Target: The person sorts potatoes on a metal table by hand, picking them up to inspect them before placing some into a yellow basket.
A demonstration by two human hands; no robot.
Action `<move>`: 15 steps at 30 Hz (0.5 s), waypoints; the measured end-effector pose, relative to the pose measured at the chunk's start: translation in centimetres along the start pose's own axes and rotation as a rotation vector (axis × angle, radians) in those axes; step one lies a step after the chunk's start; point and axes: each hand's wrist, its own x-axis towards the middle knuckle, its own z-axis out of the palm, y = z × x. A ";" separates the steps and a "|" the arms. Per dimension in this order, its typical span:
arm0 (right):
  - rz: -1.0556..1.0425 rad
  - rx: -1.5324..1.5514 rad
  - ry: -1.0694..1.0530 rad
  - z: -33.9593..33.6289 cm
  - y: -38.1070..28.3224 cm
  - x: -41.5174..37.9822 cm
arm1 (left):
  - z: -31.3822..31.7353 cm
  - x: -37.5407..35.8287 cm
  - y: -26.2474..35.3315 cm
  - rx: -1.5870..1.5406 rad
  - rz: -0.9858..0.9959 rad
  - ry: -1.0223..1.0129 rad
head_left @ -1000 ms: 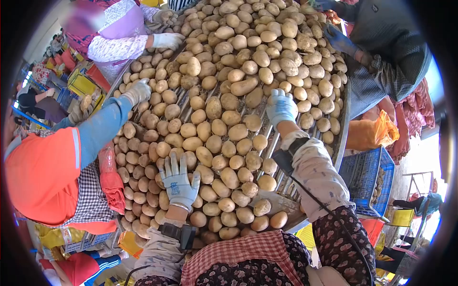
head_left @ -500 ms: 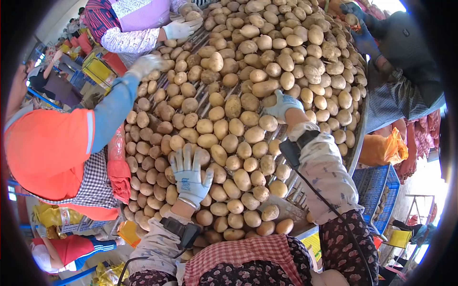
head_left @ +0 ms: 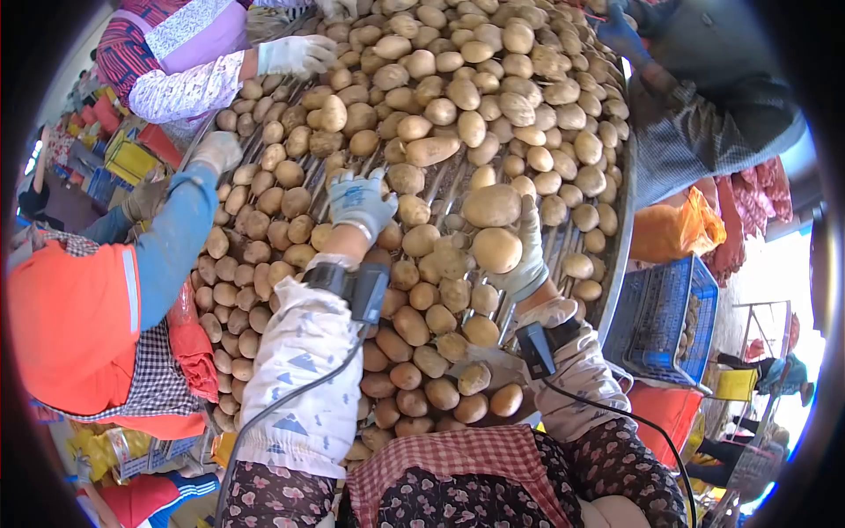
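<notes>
Many potatoes (head_left: 422,326) lie over a slatted metal table. My left hand (head_left: 361,204), in a pale blue glove, rests among them near the middle, fingers bent over the potatoes; whether it grips one is hidden. To its right, my right hand (head_left: 525,255), gloved too, is turned palm inward with two larger potatoes (head_left: 495,227) against its palm and fingers. Bare slats (head_left: 449,180) show between the two hands.
A person in an orange vest (head_left: 79,326) works at the left, and another in a purple apron (head_left: 207,40) at the upper left. A dark-clothed person (head_left: 722,114) stands right. Blue crates (head_left: 664,317) sit beyond the table's metal rim (head_left: 623,255).
My left hand has moved up and forward over the potatoes. My right hand has come down and turned, now with two potatoes against it. The view has shifted.
</notes>
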 end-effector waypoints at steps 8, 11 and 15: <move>-0.018 0.160 0.011 0.6 4.6 -4.6 | 2.0 -10.2 5.2 -1.745 0.161 0.245; -0.032 0.460 0.171 0.6 6.6 -5.1 | 5.1 -12.5 6.2 -1.515 0.122 0.240; -0.073 0.168 0.307 -1.0 8.6 -7.2 | 3.4 -15.8 5.5 -1.616 0.222 0.217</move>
